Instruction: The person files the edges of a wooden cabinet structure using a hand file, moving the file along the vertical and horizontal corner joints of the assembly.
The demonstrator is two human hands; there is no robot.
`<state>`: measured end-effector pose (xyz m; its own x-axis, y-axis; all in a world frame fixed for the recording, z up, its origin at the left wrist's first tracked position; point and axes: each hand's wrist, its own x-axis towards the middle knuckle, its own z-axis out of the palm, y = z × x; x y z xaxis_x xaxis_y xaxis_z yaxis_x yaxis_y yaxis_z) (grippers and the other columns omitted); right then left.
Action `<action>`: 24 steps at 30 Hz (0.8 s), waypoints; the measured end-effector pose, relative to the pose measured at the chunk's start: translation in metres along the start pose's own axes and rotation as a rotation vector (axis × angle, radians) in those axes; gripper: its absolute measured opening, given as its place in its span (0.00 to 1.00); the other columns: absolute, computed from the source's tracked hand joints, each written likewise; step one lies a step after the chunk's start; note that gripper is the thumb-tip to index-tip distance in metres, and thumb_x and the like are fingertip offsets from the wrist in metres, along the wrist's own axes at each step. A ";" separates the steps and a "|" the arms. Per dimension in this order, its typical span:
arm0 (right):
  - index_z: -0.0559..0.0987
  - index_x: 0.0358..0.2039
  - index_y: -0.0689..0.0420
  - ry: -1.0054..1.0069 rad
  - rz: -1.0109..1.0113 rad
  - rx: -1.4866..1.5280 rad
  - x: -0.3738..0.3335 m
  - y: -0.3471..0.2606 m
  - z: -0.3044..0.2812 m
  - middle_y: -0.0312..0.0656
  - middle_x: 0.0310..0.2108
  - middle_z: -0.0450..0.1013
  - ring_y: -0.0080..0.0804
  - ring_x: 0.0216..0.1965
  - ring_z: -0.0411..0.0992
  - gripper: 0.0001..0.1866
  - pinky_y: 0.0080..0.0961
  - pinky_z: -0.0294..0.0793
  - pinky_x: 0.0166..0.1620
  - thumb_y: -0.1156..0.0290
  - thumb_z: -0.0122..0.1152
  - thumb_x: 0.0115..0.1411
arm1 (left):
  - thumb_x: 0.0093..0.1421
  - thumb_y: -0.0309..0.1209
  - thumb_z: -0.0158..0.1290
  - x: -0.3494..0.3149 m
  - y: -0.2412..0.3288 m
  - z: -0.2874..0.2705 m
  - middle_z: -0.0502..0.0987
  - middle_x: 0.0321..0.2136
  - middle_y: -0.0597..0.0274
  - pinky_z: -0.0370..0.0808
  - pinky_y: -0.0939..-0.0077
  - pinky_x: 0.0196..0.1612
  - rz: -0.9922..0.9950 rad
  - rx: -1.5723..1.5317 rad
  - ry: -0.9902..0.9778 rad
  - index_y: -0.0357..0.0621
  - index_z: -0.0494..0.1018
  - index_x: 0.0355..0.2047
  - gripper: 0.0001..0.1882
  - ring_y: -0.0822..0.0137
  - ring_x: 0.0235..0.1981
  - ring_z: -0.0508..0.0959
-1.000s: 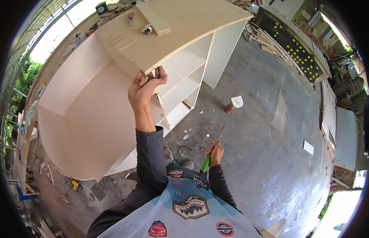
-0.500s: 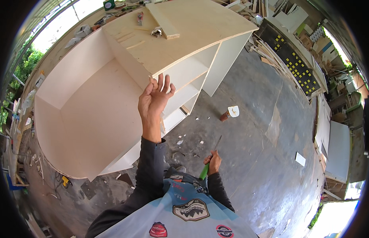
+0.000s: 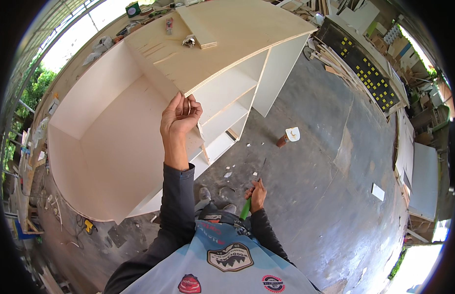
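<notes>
A large white wooden cabinet (image 3: 110, 147) with a plywood top and shelves stands in front of me. My left hand (image 3: 179, 119) is raised at the front edge of its top panel (image 3: 222, 49), fingers curled around the edge near the corner. My right hand (image 3: 258, 194) hangs low by my waist, shut on a green-handled tool (image 3: 247, 207) whose thin dark blade points up and forward over the concrete floor. A short wooden board (image 3: 200, 29) and small bits lie on the cabinet top.
A small brown bottle with a white square piece (image 3: 288, 136) stands on the concrete floor to the right. White scraps (image 3: 228, 174) lie near my feet. Stacked boards and a dark panel with yellow dots (image 3: 369, 73) line the right side. Tools lie on the floor at lower left (image 3: 88, 226).
My left hand opened flat half a second ago and now curls back onto the top panel's edge. The view has shifted slightly; my right hand stays low with the tool.
</notes>
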<state>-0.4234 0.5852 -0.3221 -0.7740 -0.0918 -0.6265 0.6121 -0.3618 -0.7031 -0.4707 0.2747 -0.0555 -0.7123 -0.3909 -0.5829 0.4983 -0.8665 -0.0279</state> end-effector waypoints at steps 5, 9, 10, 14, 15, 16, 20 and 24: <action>0.70 0.43 0.51 0.025 0.000 0.078 0.006 0.011 0.000 0.33 0.17 0.58 0.25 0.13 0.58 0.07 0.27 0.62 0.16 0.69 0.52 0.66 | 0.66 0.25 0.57 0.007 0.000 -0.002 0.75 0.37 0.58 0.69 0.64 0.45 -0.292 -0.318 -0.079 0.37 0.73 0.39 0.05 0.61 0.42 0.73; 0.71 0.46 0.52 0.044 -0.004 0.133 0.004 0.023 -0.003 0.33 0.17 0.58 0.25 0.13 0.58 0.09 0.27 0.61 0.16 0.69 0.52 0.66 | 0.68 0.26 0.54 0.005 -0.005 0.003 0.74 0.37 0.57 0.66 0.61 0.48 -0.316 -0.342 -0.068 0.37 0.73 0.39 0.05 0.62 0.43 0.72; 0.71 0.48 0.52 0.045 -0.012 0.140 0.003 0.022 -0.002 0.33 0.17 0.58 0.25 0.13 0.58 0.11 0.27 0.61 0.16 0.69 0.52 0.66 | 0.68 0.26 0.53 0.007 -0.004 0.002 0.73 0.37 0.57 0.66 0.61 0.49 -0.309 -0.350 -0.076 0.37 0.73 0.39 0.05 0.62 0.43 0.72; 0.69 0.57 0.60 0.090 -0.007 0.204 -0.007 0.017 0.006 0.33 0.17 0.58 0.25 0.13 0.59 0.20 0.27 0.64 0.15 0.69 0.51 0.66 | 0.69 0.27 0.50 0.005 -0.001 0.000 0.72 0.38 0.56 0.64 0.59 0.53 -0.347 -0.378 -0.128 0.35 0.72 0.41 0.06 0.61 0.46 0.70; 0.70 0.56 0.57 0.113 -0.035 0.195 -0.008 0.017 0.006 0.33 0.18 0.58 0.25 0.13 0.59 0.18 0.27 0.63 0.16 0.68 0.52 0.66 | 0.69 0.27 0.50 0.005 -0.001 -0.001 0.72 0.40 0.55 0.64 0.58 0.54 -0.376 -0.380 -0.142 0.35 0.72 0.41 0.07 0.60 0.47 0.70; 0.70 0.54 0.54 0.136 -0.063 0.185 -0.010 0.018 0.006 0.33 0.18 0.58 0.24 0.14 0.59 0.16 0.26 0.62 0.17 0.67 0.53 0.66 | 0.70 0.27 0.49 0.005 0.000 -0.001 0.71 0.42 0.55 0.64 0.58 0.55 -0.404 -0.383 -0.155 0.35 0.71 0.42 0.07 0.60 0.48 0.69; 0.72 0.46 0.56 0.231 -0.130 0.221 -0.016 0.026 0.021 0.33 0.18 0.59 0.24 0.14 0.59 0.11 0.26 0.62 0.17 0.64 0.52 0.68 | 0.71 0.29 0.48 0.011 0.001 -0.012 0.68 0.50 0.56 0.63 0.57 0.59 -0.441 -0.263 -0.288 0.35 0.70 0.45 0.09 0.59 0.55 0.65; 0.70 0.39 0.56 0.223 -0.143 0.259 -0.023 0.047 0.040 0.32 0.19 0.59 0.24 0.14 0.59 0.10 0.26 0.62 0.17 0.62 0.51 0.69 | 0.72 0.30 0.49 0.021 0.005 -0.024 0.67 0.55 0.58 0.60 0.58 0.62 -0.433 -0.059 -0.428 0.39 0.72 0.46 0.09 0.60 0.62 0.62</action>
<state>-0.3832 0.5331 -0.3267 -0.7771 0.1710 -0.6057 0.4167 -0.5815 -0.6988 -0.4715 0.2694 -0.0877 -0.9856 -0.1072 -0.1307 0.1365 -0.9608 -0.2414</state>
